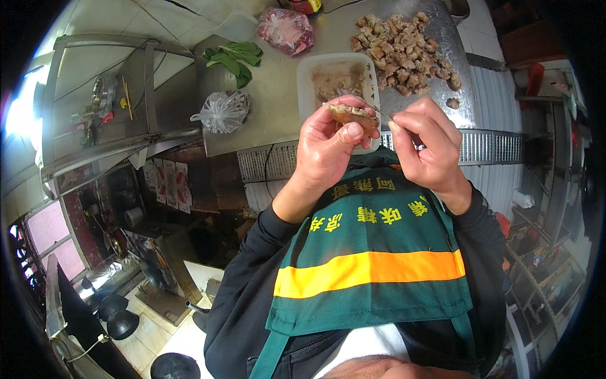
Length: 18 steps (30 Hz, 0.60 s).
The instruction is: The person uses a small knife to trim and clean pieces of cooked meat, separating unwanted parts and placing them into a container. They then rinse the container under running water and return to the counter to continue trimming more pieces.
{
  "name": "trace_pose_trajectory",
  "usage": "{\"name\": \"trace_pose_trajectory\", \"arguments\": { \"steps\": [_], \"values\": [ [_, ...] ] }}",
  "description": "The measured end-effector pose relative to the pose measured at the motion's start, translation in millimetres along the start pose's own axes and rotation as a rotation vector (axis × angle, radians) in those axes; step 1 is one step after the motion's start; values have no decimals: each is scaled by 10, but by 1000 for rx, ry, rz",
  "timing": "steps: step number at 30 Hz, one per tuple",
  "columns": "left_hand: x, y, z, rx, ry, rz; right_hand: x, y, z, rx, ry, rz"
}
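My left hand (329, 142) holds a brownish piece of cooked meat (352, 117), seemingly with skin on it, between thumb and fingers. Pinched in my right hand (426, 142) is a thin metal tool (374, 107), its far end at the upper edge of the meat; its exact kind cannot be told. Below both hands stands a white plastic tub (307, 71) with brownish liquid and bits inside, partly hidden by my left hand. A heap of cooked meat pieces (402, 52) lies on the steel table (279, 102) beyond my right hand, and one loose piece (453, 103) lies nearer.
Green leaves (234, 59), a tied clear bag with dark contents (226, 111) and a bag of raw red meat (286, 32) lie on the table's left part. A steel rack (151, 90) stands further left. Black woks (174, 367) are at the lower left.
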<state>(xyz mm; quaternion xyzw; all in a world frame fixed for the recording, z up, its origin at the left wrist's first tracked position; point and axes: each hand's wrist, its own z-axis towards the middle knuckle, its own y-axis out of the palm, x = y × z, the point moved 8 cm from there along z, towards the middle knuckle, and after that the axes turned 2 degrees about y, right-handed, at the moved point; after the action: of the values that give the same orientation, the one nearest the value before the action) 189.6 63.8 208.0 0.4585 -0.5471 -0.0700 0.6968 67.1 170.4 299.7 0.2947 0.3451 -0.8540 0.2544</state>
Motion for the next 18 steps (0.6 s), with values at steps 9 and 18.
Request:
{"name": "trace_pose_trajectory", "arguments": {
  "steps": [9, 18],
  "values": [
    [10, 18, -70, 79, 22, 68, -185, -17, 25, -129, -226, -58],
    [-22, 66, -102, -7, -104, 15, -227, 12, 81, -208, -320, -94]
  ]
}}
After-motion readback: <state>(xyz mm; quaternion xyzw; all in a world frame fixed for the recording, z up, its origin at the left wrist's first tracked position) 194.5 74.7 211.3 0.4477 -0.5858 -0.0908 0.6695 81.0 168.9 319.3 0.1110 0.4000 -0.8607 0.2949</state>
